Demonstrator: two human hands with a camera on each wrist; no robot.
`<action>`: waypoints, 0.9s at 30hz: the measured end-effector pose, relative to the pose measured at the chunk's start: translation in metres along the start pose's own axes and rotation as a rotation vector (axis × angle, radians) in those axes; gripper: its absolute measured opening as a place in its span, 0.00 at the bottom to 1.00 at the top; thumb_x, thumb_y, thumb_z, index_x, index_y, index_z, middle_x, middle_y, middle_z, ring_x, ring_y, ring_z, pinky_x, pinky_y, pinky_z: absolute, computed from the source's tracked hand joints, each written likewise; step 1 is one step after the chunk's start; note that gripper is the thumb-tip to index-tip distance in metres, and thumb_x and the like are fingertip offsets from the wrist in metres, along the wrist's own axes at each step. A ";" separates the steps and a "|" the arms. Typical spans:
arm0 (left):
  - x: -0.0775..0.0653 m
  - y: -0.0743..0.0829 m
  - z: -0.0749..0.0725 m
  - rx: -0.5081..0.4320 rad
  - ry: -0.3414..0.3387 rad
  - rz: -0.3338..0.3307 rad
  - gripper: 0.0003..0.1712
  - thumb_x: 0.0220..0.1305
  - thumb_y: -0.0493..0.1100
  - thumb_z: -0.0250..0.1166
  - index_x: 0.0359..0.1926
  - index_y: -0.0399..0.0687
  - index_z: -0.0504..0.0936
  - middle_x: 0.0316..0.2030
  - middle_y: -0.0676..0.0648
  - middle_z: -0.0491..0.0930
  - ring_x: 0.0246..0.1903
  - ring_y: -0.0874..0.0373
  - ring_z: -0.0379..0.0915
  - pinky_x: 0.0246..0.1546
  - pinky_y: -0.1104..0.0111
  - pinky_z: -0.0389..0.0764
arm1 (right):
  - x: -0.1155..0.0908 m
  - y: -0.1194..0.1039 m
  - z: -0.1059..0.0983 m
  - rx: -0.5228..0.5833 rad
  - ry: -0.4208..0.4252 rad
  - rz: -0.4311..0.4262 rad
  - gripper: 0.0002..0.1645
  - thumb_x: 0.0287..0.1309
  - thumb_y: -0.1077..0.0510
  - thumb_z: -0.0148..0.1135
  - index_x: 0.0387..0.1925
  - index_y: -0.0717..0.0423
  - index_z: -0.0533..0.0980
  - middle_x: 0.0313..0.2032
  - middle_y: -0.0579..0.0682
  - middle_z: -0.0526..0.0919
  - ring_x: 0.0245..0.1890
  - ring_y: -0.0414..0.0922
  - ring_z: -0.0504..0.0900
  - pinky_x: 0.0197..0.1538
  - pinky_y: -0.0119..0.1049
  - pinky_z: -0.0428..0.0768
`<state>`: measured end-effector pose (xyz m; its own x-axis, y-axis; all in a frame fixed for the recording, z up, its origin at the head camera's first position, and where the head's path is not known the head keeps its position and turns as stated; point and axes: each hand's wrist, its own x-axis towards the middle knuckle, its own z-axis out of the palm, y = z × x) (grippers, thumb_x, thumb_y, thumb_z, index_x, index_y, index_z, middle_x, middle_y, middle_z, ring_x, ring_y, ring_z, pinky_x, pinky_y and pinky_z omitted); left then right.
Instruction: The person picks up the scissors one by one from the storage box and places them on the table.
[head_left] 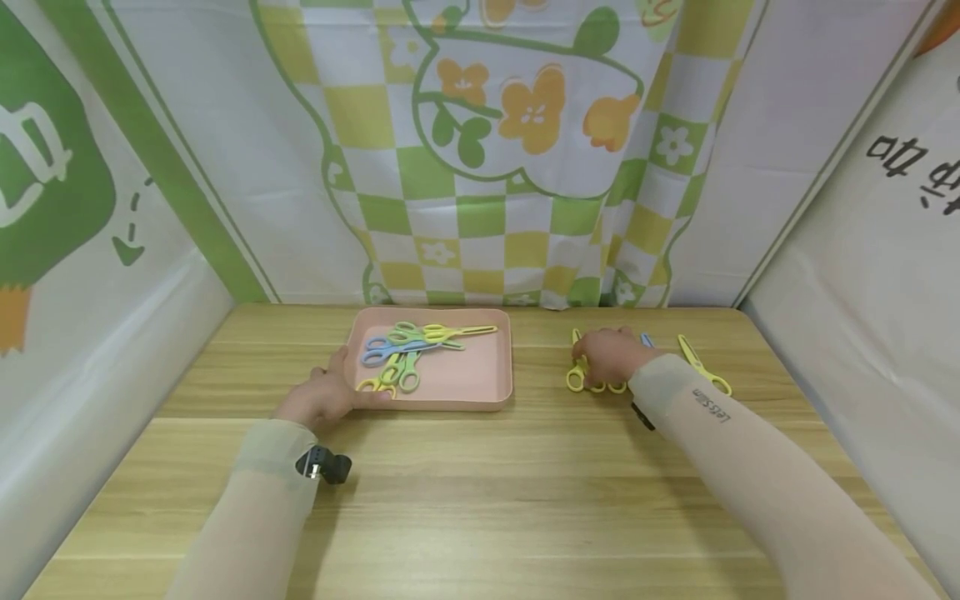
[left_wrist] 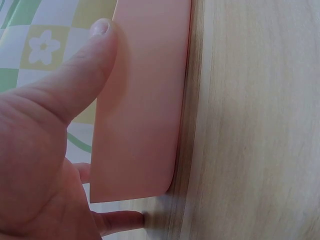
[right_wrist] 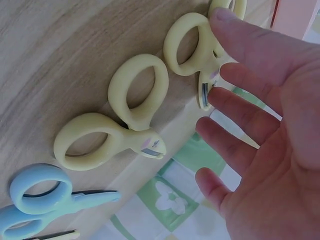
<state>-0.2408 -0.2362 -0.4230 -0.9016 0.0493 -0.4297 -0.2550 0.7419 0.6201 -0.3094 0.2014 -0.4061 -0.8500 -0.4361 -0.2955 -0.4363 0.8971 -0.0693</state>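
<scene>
My left hand [head_left: 322, 396] rests at the near left corner of a pink tray [head_left: 450, 406]. Its straight thumb [left_wrist: 92, 65] lies along the front wall, and the other fingers reach along the left side. Several yellow, green and blue scissors [head_left: 408, 348] lie piled in the tray's left half. To the right, my right hand [head_left: 615, 357] hovers low over a row of scissors. In the right wrist view its spread fingers are beside yellow scissors [right_wrist: 182, 47], and the thumb tip overlaps the handle of another pair [right_wrist: 240, 6]. Whether it touches them is unclear.
More yellow scissors [right_wrist: 90, 142] and blue scissors [right_wrist: 42, 200] lie in the row. Another yellow pair [head_left: 701, 367] is at the right end. A patterned cloth [head_left: 517, 233] hangs behind the wooden table [head_left: 480, 500], with white panels at both sides.
</scene>
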 end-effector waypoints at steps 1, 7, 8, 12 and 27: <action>0.000 0.000 0.000 0.000 0.001 0.001 0.79 0.52 0.69 0.72 0.77 0.45 0.22 0.70 0.18 0.25 0.68 0.18 0.27 0.62 0.29 0.42 | 0.000 0.000 0.000 0.004 0.000 0.002 0.28 0.51 0.54 0.77 0.55 0.52 0.81 0.43 0.48 0.85 0.45 0.49 0.81 0.57 0.65 0.62; 0.000 -0.001 0.000 0.032 0.012 0.004 0.78 0.51 0.71 0.71 0.77 0.44 0.23 0.69 0.16 0.28 0.67 0.17 0.31 0.62 0.30 0.46 | 0.001 0.000 -0.008 0.058 0.037 0.024 0.35 0.55 0.51 0.75 0.62 0.57 0.76 0.56 0.54 0.81 0.58 0.56 0.76 0.63 0.69 0.55; 0.000 -0.001 0.001 0.032 0.012 0.003 0.78 0.51 0.71 0.71 0.77 0.43 0.23 0.69 0.16 0.28 0.67 0.17 0.31 0.61 0.30 0.46 | 0.001 -0.002 -0.010 0.062 0.048 0.026 0.35 0.57 0.50 0.73 0.64 0.58 0.74 0.59 0.56 0.79 0.60 0.58 0.74 0.63 0.68 0.57; 0.000 -0.001 0.001 0.004 0.006 -0.003 0.78 0.52 0.69 0.72 0.77 0.45 0.22 0.70 0.17 0.26 0.67 0.18 0.29 0.62 0.29 0.45 | 0.003 -0.015 -0.019 0.093 0.103 0.000 0.39 0.66 0.45 0.63 0.70 0.61 0.66 0.67 0.60 0.69 0.66 0.62 0.68 0.66 0.61 0.62; 0.002 0.000 0.000 0.064 0.010 -0.006 0.80 0.49 0.73 0.71 0.77 0.43 0.23 0.69 0.16 0.30 0.67 0.17 0.34 0.61 0.30 0.48 | 0.060 -0.116 -0.038 0.136 0.187 -0.111 0.49 0.73 0.34 0.44 0.79 0.56 0.40 0.79 0.53 0.38 0.77 0.49 0.36 0.72 0.57 0.40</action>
<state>-0.2431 -0.2365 -0.4239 -0.9037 0.0383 -0.4265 -0.2379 0.7832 0.5744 -0.3215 0.0687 -0.3801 -0.8444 -0.5266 -0.0980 -0.4971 0.8386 -0.2230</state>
